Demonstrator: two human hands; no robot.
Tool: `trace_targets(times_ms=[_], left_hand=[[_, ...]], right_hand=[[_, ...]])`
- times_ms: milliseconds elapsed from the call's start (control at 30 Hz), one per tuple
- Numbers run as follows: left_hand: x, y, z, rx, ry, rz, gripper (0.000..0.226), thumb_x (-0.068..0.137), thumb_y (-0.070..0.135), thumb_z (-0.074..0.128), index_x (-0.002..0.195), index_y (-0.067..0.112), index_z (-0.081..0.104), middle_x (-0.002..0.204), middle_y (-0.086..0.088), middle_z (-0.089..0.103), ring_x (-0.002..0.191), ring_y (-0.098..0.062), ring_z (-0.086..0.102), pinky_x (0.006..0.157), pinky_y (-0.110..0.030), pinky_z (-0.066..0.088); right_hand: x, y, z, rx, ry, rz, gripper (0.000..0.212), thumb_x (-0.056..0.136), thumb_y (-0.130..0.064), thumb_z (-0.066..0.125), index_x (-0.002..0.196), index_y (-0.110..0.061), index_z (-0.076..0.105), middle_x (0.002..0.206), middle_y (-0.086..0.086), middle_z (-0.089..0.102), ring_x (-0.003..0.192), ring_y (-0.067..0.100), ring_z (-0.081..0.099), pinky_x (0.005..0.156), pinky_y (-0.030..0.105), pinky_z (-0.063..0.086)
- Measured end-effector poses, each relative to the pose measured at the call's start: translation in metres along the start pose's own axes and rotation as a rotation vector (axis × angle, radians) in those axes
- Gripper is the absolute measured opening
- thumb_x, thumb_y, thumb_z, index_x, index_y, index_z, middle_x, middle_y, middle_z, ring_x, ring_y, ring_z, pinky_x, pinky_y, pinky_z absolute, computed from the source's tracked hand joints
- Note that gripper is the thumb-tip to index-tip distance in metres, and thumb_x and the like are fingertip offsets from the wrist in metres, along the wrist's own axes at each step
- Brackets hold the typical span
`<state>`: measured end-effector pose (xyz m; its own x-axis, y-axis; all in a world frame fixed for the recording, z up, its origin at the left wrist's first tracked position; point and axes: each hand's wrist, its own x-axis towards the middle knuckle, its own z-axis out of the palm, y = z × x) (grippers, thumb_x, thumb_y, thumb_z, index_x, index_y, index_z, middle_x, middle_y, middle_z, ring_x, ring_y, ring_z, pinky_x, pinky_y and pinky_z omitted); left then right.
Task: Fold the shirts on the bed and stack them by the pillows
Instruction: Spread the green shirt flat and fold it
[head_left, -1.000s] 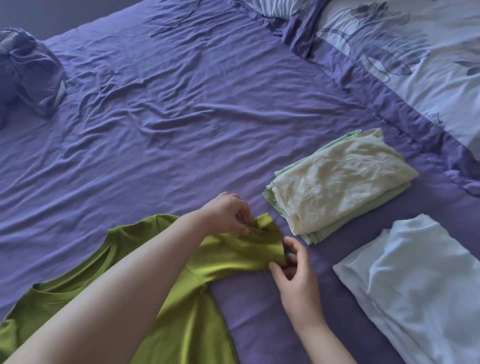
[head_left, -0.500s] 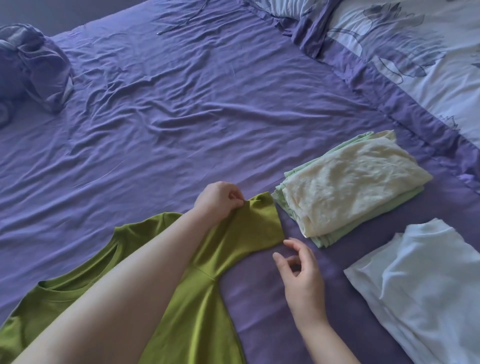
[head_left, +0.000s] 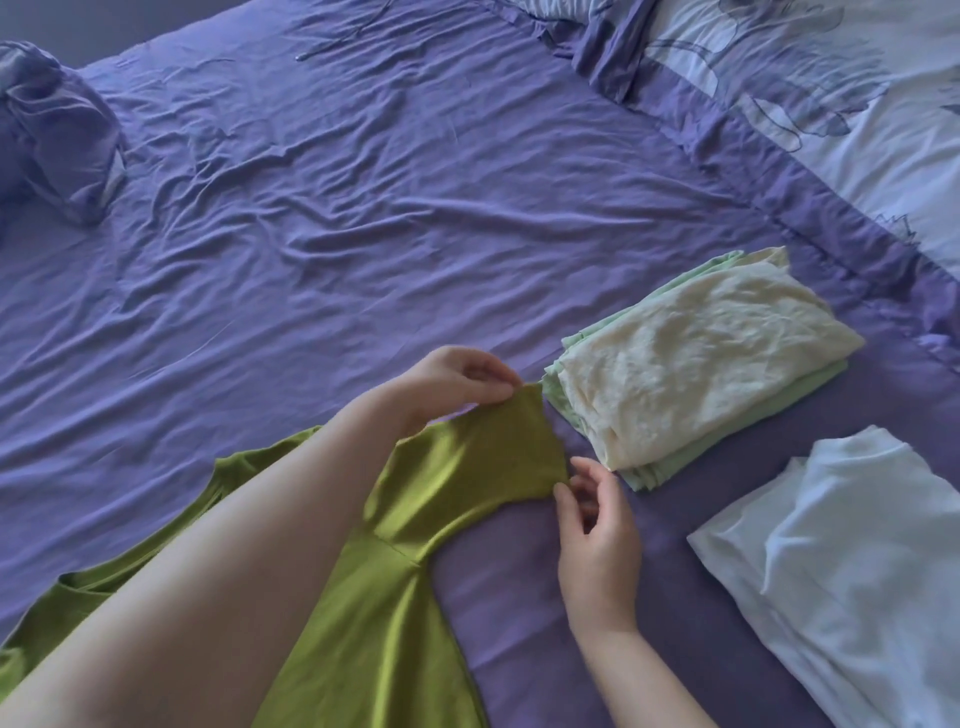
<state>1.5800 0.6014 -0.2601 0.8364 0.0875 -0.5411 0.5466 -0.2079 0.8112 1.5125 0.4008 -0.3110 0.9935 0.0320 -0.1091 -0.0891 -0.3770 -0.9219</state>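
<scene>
One green shirt (head_left: 374, 597) lies spread flat on the purple bed sheet (head_left: 363, 234), at the near edge, with a sleeve stretched out toward the right. The left hand (head_left: 457, 379) reaches across the shirt and pinches the far corner of that sleeve's cuff between thumb and curled fingers. The right hand (head_left: 597, 540) sits at the near corner of the same cuff, its fingers loosely curved and its fingertips touching or almost touching the cloth; whether it actually grips the fabric cannot be told.

Likely risks, as a judgement: the fabric looks thin and limp, so if only one corner is held when the sleeve is folded in, the cuff may twist or bunch and leave a crooked fold. The sheet underneath is wrinkled and could drag with the shirt. The sleeve tip also lies just beside a folded stack (head_left: 696, 364), cream on top of pale green, so a wide sweep of either hand could knock that pile askew.

Right of the hands, a white shirt (head_left: 852, 561) lies on the sheet. Beyond the stack, a patterned pillow (head_left: 831, 104) fills the upper right corner. A bundle of purple cloth (head_left: 52, 135) sits at the far left.
</scene>
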Motion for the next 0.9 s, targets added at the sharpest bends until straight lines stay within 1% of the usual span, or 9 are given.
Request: trace_targets(times_ms=[100,167,233,333,433,567,667,767,900], left_hand=[[0.005,0.003,-0.003,-0.055,0.05,0.064,0.018,0.087,-0.003,0.06,0.085,0.015,0.065,0.076,0.007,0.069,0.073,-0.004,0.061,0.073,-0.015,0.046],[0.012,-0.004,0.002,0.219,0.201,0.025,0.018,0.087,-0.002,0.058,0.089,0.014,0.067,0.088,-0.005,0.069,0.083,-0.015,0.059,0.08,-0.026,0.045],[0.016,-0.014,0.012,0.42,0.374,-0.006,0.018,0.087,0.004,0.057,0.096,0.015,0.069,0.098,-0.006,0.069,0.091,-0.018,0.06,0.083,-0.027,0.044],[0.008,-0.024,0.026,0.477,0.522,0.058,0.019,0.089,0.01,0.056,0.104,0.016,0.066,0.106,-0.004,0.067,0.102,-0.024,0.057,0.089,-0.032,0.043],[-0.014,-0.035,0.03,0.587,0.627,0.13,0.019,0.089,0.019,0.058,0.106,0.019,0.067,0.111,-0.003,0.063,0.109,-0.027,0.047,0.091,-0.038,0.039],[-0.069,-0.065,0.025,0.67,0.68,0.125,0.018,0.087,0.019,0.061,0.101,0.02,0.071,0.114,0.001,0.064,0.117,-0.025,0.046,0.091,-0.035,0.038],[-0.116,-0.105,0.016,0.781,0.679,0.065,0.024,0.087,0.017,0.06,0.108,0.021,0.069,0.132,-0.003,0.055,0.13,-0.027,0.039,0.105,-0.039,0.032],[-0.16,-0.144,0.0,0.798,0.695,-0.034,0.035,0.09,0.02,0.056,0.125,0.027,0.059,0.147,-0.005,0.039,0.139,-0.026,0.026,0.115,-0.042,0.02],[-0.218,-0.187,-0.026,0.745,0.695,-0.193,0.043,0.094,0.026,0.049,0.136,0.032,0.046,0.152,0.0,0.03,0.142,-0.02,0.018,0.117,-0.039,0.015]], right_hand=[[-0.004,-0.001,-0.003,0.113,0.059,-0.08,0.03,0.091,-0.004,0.054,0.106,-0.03,0.052,0.096,-0.002,0.058,0.084,0.015,0.063,0.07,0.029,0.055],[-0.007,0.0,-0.001,0.129,0.016,-0.095,0.033,0.092,0.0,0.05,0.11,-0.027,0.052,0.102,-0.001,0.053,0.084,0.013,0.062,0.065,0.037,0.057],[-0.012,0.001,0.002,0.072,-0.028,-0.145,0.032,0.09,0.004,0.051,0.116,-0.015,0.054,0.116,0.003,0.05,0.096,0.014,0.06,0.076,0.042,0.055],[-0.023,0.002,0.005,-0.113,-0.064,-0.293,0.033,0.087,0.003,0.055,0.118,-0.009,0.058,0.128,0.006,0.047,0.114,0.016,0.049,0.091,0.038,0.047],[-0.028,-0.004,0.006,-0.325,-0.133,-0.489,0.034,0.084,-0.006,0.052,0.116,-0.011,0.062,0.124,0.008,0.055,0.115,0.019,0.047,0.095,0.035,0.038],[-0.03,-0.015,0.015,-0.716,-0.377,-0.703,0.034,0.08,-0.019,0.063,0.113,-0.016,0.067,0.123,0.006,0.062,0.12,0.027,0.055,0.097,0.046,0.044],[-0.031,-0.022,0.018,-0.943,-0.415,-0.533,0.036,0.072,-0.024,0.077,0.107,-0.016,0.07,0.12,0.008,0.065,0.115,0.031,0.058,0.093,0.057,0.043],[-0.041,-0.034,0.027,-0.995,-0.379,-0.48,0.041,0.063,-0.019,0.083,0.1,-0.007,0.071,0.113,0.019,0.066,0.109,0.04,0.059,0.093,0.06,0.041],[-0.084,-0.052,0.067,-0.943,-0.578,-0.755,0.049,0.064,-0.024,0.083,0.109,-0.013,0.069,0.118,0.012,0.065,0.117,0.033,0.057,0.094,0.054,0.044]])
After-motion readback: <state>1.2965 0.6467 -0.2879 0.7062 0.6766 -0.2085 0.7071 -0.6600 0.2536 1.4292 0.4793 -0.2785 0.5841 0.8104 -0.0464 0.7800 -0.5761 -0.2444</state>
